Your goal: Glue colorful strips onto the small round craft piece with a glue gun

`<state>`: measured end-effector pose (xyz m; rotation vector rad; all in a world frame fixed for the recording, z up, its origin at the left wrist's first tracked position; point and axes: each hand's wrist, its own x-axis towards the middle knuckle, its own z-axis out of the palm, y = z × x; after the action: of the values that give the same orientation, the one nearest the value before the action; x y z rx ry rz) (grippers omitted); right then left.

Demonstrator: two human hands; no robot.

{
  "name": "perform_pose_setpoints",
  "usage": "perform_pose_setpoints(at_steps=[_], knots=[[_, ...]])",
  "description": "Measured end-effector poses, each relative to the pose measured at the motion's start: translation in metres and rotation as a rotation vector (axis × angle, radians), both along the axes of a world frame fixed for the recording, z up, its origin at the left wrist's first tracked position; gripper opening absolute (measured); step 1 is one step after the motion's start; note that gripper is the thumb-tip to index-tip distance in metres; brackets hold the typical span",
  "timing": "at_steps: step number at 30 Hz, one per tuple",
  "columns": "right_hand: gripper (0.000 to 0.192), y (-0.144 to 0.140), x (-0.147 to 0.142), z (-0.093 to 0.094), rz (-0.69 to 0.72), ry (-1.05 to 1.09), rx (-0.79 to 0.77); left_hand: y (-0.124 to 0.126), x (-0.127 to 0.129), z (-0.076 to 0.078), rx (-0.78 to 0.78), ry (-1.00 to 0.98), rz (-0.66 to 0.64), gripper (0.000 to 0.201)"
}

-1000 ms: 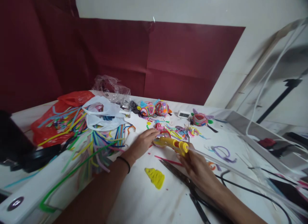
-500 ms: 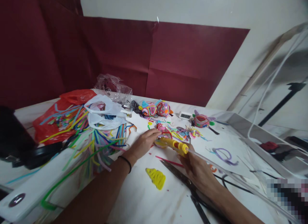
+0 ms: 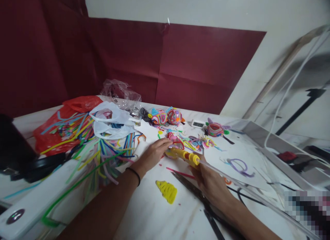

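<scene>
Closest to the camera, both forearms come in from the bottom edge onto the white table [image 3: 154,216]. Between them lies a small yellow ridged piece [image 3: 166,190], touching neither arm. Dark scissors [image 3: 198,198] lie just beside the right wrist, w/ a thin pink stick [image 3: 180,172] at their far end.

The right hand [image 3: 210,183] is closed around the back of a yellow glue gun [image 3: 183,154]; the fingers wrap it firmly & the nozzle points left. A long clear glue stick [image 3: 247,190] goes out from the rear of the gun toward the right edge, above a black cable [image 3: 238,195].

The left hand [image 3: 153,154], w/ a black band [image 3: 134,174] on the wrist, lies mostly flat. Its fingertips press on a small pink-red coiled piece [image 3: 176,142] right at the gun's nozzle. It is not a closed grip, more a holding-down; I cannot tell if a finger hooks under it.

Left of this arm, a big heap of coloured pipe cleaners [image 3: 103,147] spreads out of a red bag [image 3: 64,119] & a white bag [image 3: 110,124], close against the left hand. A purple loop [image 3: 238,165] lies on paper to the right.

Farther back stand finished coiled figures [image 3: 166,117], a small white digital clock [image 3: 197,123] & one more coiled figure [image 3: 215,129]. Behind them, a crumpled clear bag [image 3: 120,92] & the dark red backdrop [image 3: 180,61].
</scene>
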<state>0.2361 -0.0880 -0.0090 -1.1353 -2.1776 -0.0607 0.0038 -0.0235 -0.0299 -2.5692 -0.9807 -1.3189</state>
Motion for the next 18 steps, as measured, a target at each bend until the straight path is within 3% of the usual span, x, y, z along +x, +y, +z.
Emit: perform_pose_setpoints(at_steps=[18], knots=[[0.016,0.0043,-0.0019,-0.0003,-0.031,0.047,-0.003,0.0001,0.0004,0.0001,0.0,-0.002,0.002,0.035]])
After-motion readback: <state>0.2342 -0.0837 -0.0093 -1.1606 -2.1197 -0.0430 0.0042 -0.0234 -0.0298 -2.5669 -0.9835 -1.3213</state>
